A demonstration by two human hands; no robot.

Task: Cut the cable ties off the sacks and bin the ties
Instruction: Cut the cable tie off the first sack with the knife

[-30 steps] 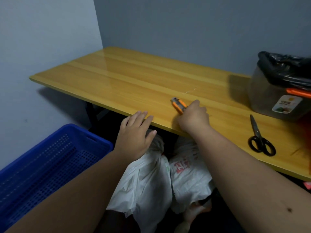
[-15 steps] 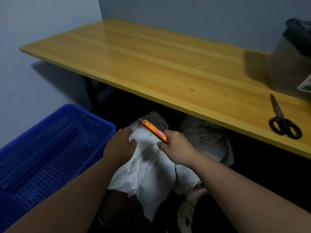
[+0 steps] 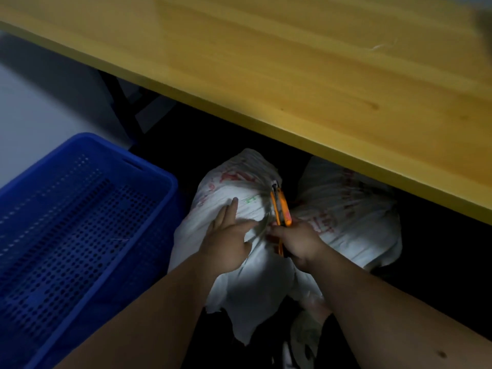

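Note:
Two white sacks with red print lie on the dark floor under the table edge: a near one [image 3: 231, 187] and one to its right [image 3: 354, 217]. My right hand [image 3: 298, 243] grips an orange utility knife [image 3: 281, 206], its tip pointing away from me at the near sack's gathered neck. My left hand [image 3: 229, 241] lies flat on that sack with straight fingers, just left of the knife. I cannot make out a cable tie in the dim light.
A blue perforated plastic crate [image 3: 80, 222] stands on the floor at the left, close to the sacks. The yellow wooden table [image 3: 292, 75] overhangs the sacks from above. More pale bags [image 3: 306, 336] lie lower down between my arms.
The view has dipped below the table, so scissors and bin are out of frame. My left hand has opened flat on the sack; the knife has swung to point away from me at the neck.

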